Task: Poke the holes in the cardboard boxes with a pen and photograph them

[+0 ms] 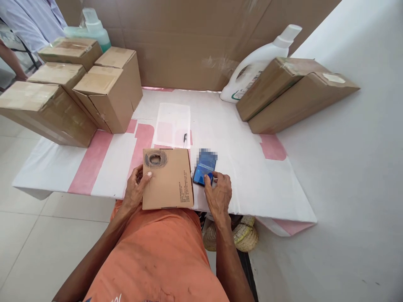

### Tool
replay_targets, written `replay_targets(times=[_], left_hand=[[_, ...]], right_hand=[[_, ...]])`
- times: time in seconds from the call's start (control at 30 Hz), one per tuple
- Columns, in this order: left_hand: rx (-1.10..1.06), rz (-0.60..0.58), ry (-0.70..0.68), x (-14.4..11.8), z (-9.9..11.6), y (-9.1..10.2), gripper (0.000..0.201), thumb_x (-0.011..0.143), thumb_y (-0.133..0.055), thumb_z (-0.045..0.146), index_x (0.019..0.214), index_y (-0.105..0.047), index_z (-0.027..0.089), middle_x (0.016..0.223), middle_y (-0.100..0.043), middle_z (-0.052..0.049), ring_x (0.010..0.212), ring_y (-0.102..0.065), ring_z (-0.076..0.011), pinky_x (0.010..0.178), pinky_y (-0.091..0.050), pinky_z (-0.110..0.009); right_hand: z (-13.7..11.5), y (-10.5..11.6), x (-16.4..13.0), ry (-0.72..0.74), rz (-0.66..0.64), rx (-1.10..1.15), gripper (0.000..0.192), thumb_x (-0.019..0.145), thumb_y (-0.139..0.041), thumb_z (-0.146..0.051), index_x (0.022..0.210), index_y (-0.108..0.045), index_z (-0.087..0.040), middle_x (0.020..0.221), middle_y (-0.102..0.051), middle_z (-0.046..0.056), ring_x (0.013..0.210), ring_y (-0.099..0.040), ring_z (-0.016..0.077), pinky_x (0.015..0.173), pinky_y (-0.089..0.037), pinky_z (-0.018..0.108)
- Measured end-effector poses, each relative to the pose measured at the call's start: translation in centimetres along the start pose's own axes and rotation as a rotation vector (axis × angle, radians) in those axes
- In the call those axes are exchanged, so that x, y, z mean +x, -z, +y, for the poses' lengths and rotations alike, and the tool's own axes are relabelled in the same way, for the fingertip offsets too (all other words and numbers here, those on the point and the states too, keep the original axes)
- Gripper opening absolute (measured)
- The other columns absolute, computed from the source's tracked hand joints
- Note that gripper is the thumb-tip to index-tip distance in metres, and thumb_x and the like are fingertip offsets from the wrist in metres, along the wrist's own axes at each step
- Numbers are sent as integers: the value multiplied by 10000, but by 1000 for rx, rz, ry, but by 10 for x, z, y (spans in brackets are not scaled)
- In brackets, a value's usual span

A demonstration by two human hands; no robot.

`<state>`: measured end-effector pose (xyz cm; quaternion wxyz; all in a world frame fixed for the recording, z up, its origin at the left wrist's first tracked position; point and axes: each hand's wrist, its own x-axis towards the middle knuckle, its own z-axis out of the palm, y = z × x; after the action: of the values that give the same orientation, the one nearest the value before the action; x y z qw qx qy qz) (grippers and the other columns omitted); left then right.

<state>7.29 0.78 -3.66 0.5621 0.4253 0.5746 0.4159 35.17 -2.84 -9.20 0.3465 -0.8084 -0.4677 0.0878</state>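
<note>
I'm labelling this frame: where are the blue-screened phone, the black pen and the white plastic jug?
Blue-screened phone (204,167), head view, screen middle.
Black pen (185,139), head view, barrel.
White plastic jug (252,67), head view, body.

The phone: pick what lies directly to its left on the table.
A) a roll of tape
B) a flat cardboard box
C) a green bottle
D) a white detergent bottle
B: the flat cardboard box, held by the left hand, lies beside the phone that the right hand touches.

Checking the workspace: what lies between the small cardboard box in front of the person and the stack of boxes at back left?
Only bare table cover, white with pink bands, shows between the small box and the stack in the head view.
</note>
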Motion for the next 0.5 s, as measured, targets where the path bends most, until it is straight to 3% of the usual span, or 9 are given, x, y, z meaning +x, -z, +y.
replay_targets(times=[0.13, 0.27, 0.4, 0.5], left_hand=[[33, 7, 4, 3, -3, 2, 905, 804, -772, 724, 1456, -558, 133, 1473, -688, -226, 1354, -678, -373, 1113, -560, -499], [75, 16, -1, 5, -6, 3, 967, 809, -764, 736, 1529, -512, 143, 1493, -661, -228, 1322, -684, -370, 1056, -587, -487], [105, 17, -7, 6, -6, 4, 973, 818, -760, 750, 1542, -513, 148, 1503, -652, -225, 1328, -680, -363, 1063, -585, -472], [41, 20, 20, 3, 0, 12, 943, 857, -744, 752, 1562, -516, 168, 1533, -654, -205, 1375, -667, -369, 1088, -583, -476]], right_hand=[[-3, 1, -8, 71, 37, 30, 403, 1015, -528, -496, 1101, -742, -165, 1094, -693, 190, 1100, -626, 373, 994, -536, 563], [-22, 3, -17, 141, 37, 138, 420, 1041, -563, -545, 1093, -749, -172, 1096, -726, 179, 1088, -658, 351, 1002, -559, 544], [-53, 3, -31, 170, -215, 409, 487, 1065, -549, -575, 1244, -748, -168, 1177, -763, 176, 1088, -711, 327, 981, -586, 508], [-69, 8, -35, 80, -400, 594, 594, 1071, -515, -653, 1366, -732, -186, 1318, -767, 170, 1207, -706, 335, 1053, -560, 516]])
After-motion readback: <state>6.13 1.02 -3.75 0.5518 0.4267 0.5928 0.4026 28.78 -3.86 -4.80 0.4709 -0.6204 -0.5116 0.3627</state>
